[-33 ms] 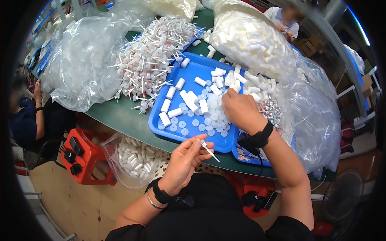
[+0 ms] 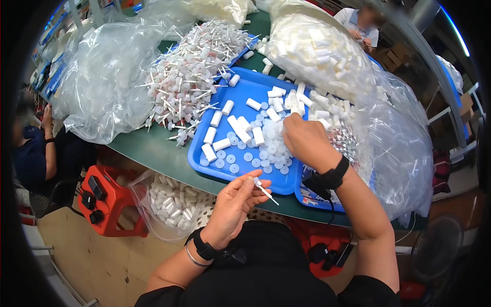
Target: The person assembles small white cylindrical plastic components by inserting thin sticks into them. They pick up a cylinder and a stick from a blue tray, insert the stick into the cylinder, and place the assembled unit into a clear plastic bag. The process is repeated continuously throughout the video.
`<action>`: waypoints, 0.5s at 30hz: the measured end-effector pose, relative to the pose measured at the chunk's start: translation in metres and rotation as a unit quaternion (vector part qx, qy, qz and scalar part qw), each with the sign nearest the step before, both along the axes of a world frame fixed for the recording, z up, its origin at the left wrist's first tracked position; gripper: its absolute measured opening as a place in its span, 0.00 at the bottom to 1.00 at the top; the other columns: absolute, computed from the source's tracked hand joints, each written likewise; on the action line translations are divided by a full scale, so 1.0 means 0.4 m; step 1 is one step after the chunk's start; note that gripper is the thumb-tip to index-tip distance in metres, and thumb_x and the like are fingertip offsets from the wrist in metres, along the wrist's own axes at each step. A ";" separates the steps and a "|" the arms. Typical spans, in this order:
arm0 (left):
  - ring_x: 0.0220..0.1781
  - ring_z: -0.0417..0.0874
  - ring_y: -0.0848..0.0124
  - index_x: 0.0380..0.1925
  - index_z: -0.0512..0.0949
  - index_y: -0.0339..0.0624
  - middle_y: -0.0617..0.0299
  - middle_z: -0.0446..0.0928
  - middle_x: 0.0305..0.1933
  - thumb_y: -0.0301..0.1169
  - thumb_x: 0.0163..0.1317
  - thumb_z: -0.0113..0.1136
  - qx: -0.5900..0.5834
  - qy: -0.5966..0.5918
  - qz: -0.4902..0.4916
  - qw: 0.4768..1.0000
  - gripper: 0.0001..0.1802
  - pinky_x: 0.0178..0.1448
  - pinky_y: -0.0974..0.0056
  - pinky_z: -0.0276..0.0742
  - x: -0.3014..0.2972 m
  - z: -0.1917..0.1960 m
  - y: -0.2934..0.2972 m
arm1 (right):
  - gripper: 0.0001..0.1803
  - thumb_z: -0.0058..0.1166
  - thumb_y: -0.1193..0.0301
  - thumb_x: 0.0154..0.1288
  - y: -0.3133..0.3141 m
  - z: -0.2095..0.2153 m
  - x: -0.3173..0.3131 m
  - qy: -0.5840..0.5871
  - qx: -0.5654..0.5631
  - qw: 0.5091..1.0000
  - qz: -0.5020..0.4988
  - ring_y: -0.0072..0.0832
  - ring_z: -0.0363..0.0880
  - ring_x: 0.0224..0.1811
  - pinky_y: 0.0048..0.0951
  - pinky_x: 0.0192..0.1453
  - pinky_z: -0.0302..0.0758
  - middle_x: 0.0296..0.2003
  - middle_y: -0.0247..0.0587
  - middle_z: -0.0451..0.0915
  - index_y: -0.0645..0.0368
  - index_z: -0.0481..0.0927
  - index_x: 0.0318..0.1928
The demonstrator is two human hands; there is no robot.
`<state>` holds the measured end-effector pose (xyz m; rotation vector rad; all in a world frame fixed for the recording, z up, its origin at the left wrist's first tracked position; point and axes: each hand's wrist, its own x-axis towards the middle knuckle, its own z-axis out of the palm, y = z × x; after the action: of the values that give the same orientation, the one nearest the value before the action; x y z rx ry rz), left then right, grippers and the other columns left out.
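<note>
My left hand (image 2: 232,207) is held in front of the table edge and pinches a thin white stick with a small cap (image 2: 263,189). My right hand (image 2: 307,140) reaches palm down into the blue tray (image 2: 204,163), its fingertips buried among small round white caps (image 2: 266,148); what they grip is hidden. Short white tubes (image 2: 238,128) lie scattered in the same tray. A heap of white capped sticks (image 2: 189,82) lies to the tray's left on the green table (image 2: 153,151).
Big clear bags of white tubes (image 2: 317,51) stand behind and right of the tray, with a crumpled clear bag (image 2: 102,87) at the left. Below the table edge hang a bag of tubes (image 2: 169,202) and a red stool (image 2: 110,204). Other people sit left (image 2: 30,148) and far right (image 2: 360,23).
</note>
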<state>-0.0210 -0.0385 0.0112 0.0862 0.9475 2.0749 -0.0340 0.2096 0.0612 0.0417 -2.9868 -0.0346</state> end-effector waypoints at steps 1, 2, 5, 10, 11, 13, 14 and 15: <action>0.54 0.85 0.66 0.61 0.74 0.35 0.50 0.82 0.55 0.41 0.80 0.50 0.008 0.006 0.003 1.000 0.22 0.58 0.63 0.83 -0.003 0.003 -0.003 | 0.05 0.51 0.74 0.67 -0.016 0.024 0.015 -0.006 -0.028 1.000 -0.009 0.49 0.85 0.36 0.48 0.38 0.80 0.38 0.52 0.81 0.61 0.79 0.37; 0.54 0.85 0.66 0.61 0.74 0.35 0.50 0.81 0.57 0.41 0.80 0.50 0.017 0.011 0.007 1.000 0.22 0.58 0.63 0.83 -0.005 0.006 -0.004 | 0.06 0.51 0.73 0.69 -0.029 0.043 0.034 -0.007 -0.094 0.996 -0.008 0.50 0.84 0.37 0.47 0.38 0.80 0.39 0.51 0.81 0.62 0.79 0.40; 0.57 0.84 0.66 0.62 0.74 0.34 0.51 0.79 0.61 0.41 0.80 0.50 0.055 0.036 0.017 0.998 0.22 0.58 0.63 0.82 -0.014 0.028 0.006 | 0.09 0.53 0.72 0.72 -0.073 0.081 0.117 -0.006 -0.271 0.962 0.012 0.48 0.84 0.38 0.43 0.39 0.79 0.40 0.50 0.83 0.64 0.80 0.47; 0.57 0.83 0.67 0.59 0.76 0.34 0.54 0.79 0.60 0.40 0.80 0.49 0.045 0.111 -0.020 0.993 0.21 0.59 0.62 0.80 0.008 0.023 0.023 | 0.19 0.64 0.75 0.66 -0.121 0.099 0.228 -0.093 -0.428 0.898 -0.032 0.32 0.84 0.39 0.32 0.42 0.78 0.40 0.42 0.83 0.64 0.80 0.57; 0.56 0.83 0.67 0.59 0.76 0.34 0.54 0.79 0.59 0.40 0.80 0.50 0.041 0.113 -0.030 0.992 0.20 0.60 0.62 0.80 0.012 0.012 0.022 | 0.17 0.65 0.76 0.67 -0.123 0.097 0.240 -0.105 -0.449 0.886 -0.053 0.21 0.83 0.38 0.26 0.43 0.79 0.40 0.38 0.84 0.66 0.81 0.54; 0.54 0.84 0.67 0.57 0.77 0.34 0.55 0.81 0.57 0.37 0.80 0.52 0.028 0.103 -0.030 0.994 0.18 0.61 0.61 0.80 0.027 0.008 0.020 | 0.15 0.63 0.75 0.69 -0.121 0.075 0.263 -0.152 -0.610 0.769 -0.119 0.19 0.83 0.37 0.23 0.43 0.80 0.39 0.37 0.85 0.68 0.81 0.54; 0.54 0.85 0.67 0.57 0.77 0.34 0.54 0.81 0.56 0.37 0.79 0.52 0.014 0.124 -0.035 0.992 0.18 0.60 0.62 0.80 0.028 0.009 0.016 | 0.15 0.62 0.75 0.70 -0.119 0.068 0.271 -0.174 -0.680 0.696 -0.151 0.17 0.83 0.37 0.22 0.43 0.81 0.39 0.37 0.85 0.68 0.81 0.54; 0.53 0.85 0.67 0.56 0.77 0.34 0.54 0.81 0.55 0.37 0.79 0.52 -0.001 0.144 -0.040 0.989 0.17 0.60 0.62 0.80 0.026 0.008 0.012 | 0.14 0.61 0.74 0.73 -0.118 0.068 0.274 -0.173 -0.677 0.700 -0.146 0.16 0.83 0.35 0.20 0.42 0.82 0.37 0.37 0.86 0.70 0.80 0.54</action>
<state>-0.0107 -0.0336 0.0143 0.4265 1.0992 2.0211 0.0755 0.1625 0.0885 -0.6286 -2.4405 2.2289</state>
